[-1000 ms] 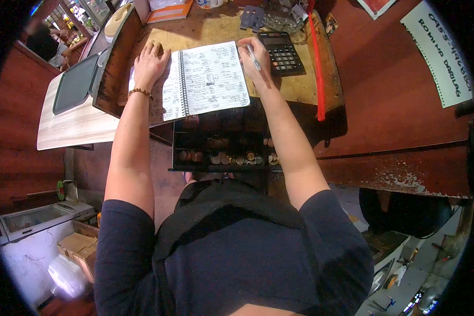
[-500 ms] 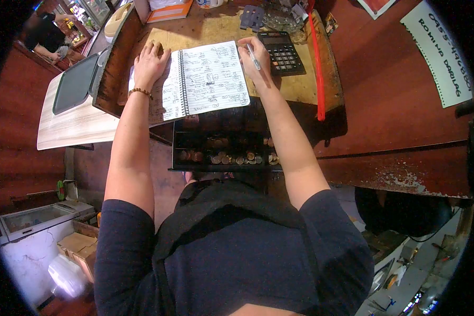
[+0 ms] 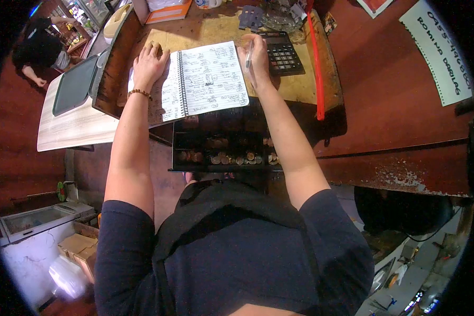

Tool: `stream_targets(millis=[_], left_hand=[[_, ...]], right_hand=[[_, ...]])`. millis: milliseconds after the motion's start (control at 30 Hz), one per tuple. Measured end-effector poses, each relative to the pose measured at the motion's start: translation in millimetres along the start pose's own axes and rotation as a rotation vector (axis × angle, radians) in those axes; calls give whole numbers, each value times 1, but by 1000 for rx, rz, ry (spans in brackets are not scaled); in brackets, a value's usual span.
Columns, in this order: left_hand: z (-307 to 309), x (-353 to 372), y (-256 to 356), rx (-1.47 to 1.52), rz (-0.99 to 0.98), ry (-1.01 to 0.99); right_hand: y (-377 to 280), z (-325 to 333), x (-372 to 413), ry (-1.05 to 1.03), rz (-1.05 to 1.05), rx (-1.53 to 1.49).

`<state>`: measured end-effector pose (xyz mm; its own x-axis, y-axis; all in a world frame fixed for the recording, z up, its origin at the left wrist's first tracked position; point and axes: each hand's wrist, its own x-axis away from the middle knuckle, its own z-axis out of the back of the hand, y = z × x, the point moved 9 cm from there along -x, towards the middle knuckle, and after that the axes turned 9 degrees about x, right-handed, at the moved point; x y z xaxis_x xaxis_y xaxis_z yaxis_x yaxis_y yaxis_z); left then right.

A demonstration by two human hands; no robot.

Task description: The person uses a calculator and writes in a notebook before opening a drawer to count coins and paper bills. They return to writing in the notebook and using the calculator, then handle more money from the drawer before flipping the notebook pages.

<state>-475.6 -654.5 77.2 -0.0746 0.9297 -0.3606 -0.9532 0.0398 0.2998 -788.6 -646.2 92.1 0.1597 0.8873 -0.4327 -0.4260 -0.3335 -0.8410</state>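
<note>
A spiral notebook (image 3: pixel 214 79) lies spread on the worn wooden desk, its lined pages covered in handwriting. My left hand (image 3: pixel 150 67) rests on the upper part of the left page, fingers apart and slightly bent, with a beaded bracelet at the wrist. At the right page's edge, my right hand (image 3: pixel 255 63) is closed around a pen (image 3: pixel 248 55), which stands nearly upright. Right beside that hand is a black calculator (image 3: pixel 284 55). Below the notebook, a pulled-out cash drawer (image 3: pixel 195 169) holds coins (image 3: pixel 237 158) in its compartments.
A red strap (image 3: pixel 318 68) hangs down the desk's right side. Clear plastic packs (image 3: pixel 282 21) and an orange book (image 3: pixel 168 11) lie at the back. To the left, a grey tray (image 3: pixel 73 89) sits on a light wooden board (image 3: pixel 55 129). Another person (image 3: pixel 39 50) stands beyond it.
My right hand has turned and lifted slightly, and the pen has swung more upright. My left hand stays put. The person at the upper left has leaned toward the tray.
</note>
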Motion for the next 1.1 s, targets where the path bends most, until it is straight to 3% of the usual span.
stream_targets(millis=[100, 200, 267, 333, 467, 567, 1100], left_hand=[[0, 0, 1, -4, -11, -1], [2, 1, 2, -1, -3, -6], [4, 0, 2, -4, 4, -20], [1, 0, 1, -6, 8, -37], [-2, -2, -3, -27, -10, -29], [-3, -2, -2, -32, -7, -30], [4, -2, -1, 4, -7, -14]], right_hand=[[-6, 5, 0, 97, 119, 213], [-17, -3, 2, 49, 253, 285], [-45, -26, 19, -110, 516, 471], [-47, -29, 22, -196, 453, 472], [-38, -5, 10, 13, 413, 334], [10, 3, -8, 124, 174, 64], [0, 0, -6, 53, 179, 178]])
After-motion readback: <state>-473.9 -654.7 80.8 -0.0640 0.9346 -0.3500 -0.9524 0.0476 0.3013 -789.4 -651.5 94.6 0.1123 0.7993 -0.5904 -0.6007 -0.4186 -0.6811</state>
